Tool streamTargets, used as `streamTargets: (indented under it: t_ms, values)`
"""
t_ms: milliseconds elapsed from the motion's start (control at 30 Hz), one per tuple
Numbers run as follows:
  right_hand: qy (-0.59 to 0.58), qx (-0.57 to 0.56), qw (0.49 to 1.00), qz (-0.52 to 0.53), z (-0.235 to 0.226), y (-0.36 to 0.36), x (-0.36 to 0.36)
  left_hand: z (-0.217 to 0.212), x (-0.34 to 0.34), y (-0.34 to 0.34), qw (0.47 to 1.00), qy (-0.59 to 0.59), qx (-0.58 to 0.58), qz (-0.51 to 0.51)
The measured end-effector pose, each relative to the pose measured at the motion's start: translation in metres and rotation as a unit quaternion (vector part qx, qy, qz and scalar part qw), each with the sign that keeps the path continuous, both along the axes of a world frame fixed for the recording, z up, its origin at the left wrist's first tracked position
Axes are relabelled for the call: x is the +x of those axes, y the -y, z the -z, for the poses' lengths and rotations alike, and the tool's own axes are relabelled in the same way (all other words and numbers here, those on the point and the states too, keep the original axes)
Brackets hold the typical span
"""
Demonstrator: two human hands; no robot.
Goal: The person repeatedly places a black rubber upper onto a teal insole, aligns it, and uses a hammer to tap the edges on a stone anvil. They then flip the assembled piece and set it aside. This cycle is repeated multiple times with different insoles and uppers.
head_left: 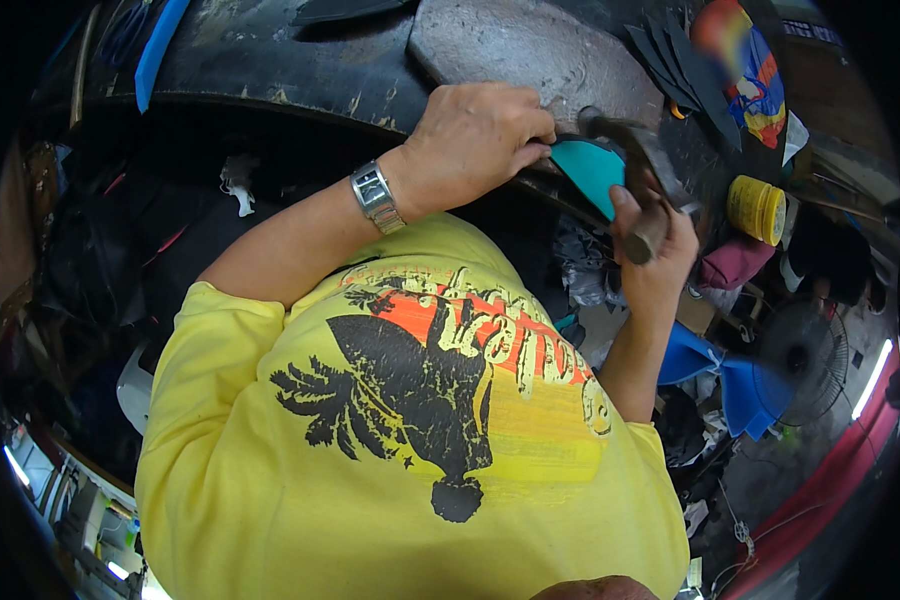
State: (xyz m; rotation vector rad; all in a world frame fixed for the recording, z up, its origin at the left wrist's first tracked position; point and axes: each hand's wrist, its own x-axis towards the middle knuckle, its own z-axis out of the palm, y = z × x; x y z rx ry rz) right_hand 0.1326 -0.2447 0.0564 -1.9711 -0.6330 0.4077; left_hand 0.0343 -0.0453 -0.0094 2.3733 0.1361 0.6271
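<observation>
At the dark bench (pixel 290 75), 2 hands (pixel 475 140) (pixel 670 250) with 1 hammer (pixel 657 163), 1 teal piece (pixel 592 175)

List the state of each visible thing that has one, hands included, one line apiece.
Left hand: pinching the teal piece's edge
Right hand: closed around the hammer
Hammer: gripped by its handle
Teal piece: held at its edge
Wristwatch: worn on the left wrist
Black pieces: fanned out, overlapping
Tube light: lit
Fan: spinning or not, can't tell
</observation>
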Motion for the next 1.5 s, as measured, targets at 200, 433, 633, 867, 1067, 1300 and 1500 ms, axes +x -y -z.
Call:
streamTargets:
  t_ms: [200,433,633,867,1067,1300,1500]
  values:
    - [0.038,-0.022,0.999,0.014,0.003,-0.004,-0.008,0.000,-0.002,0.001,1.000,0.018,0.005,-0.001]
    - [0.108,-0.065,0.990,-0.062,0.017,0.003,0.003,0.001,-0.005,-0.001,0.999,0.018,-0.023,-0.018]
    - [0.045,-0.077,0.996,-0.031,0.007,0.003,0.006,-0.001,-0.004,-0.002,0.999,0.039,-0.011,-0.008]
    - [0.083,0.081,0.993,0.005,0.004,-0.001,0.003,-0.001,0.001,-0.001,0.998,0.060,0.025,0.011]
    - [0.045,-0.090,0.992,-0.071,-0.001,-0.002,0.009,0.001,0.000,0.001,0.998,0.062,0.024,0.005]
    - [0.108,-0.018,0.993,-0.034,-0.005,0.002,0.003,0.001,0.000,0.001,0.998,0.059,0.034,0.000]
    - [0.089,-0.117,0.984,-0.097,0.001,-0.003,-0.001,0.002,0.001,0.002,0.998,0.062,0.031,0.002]
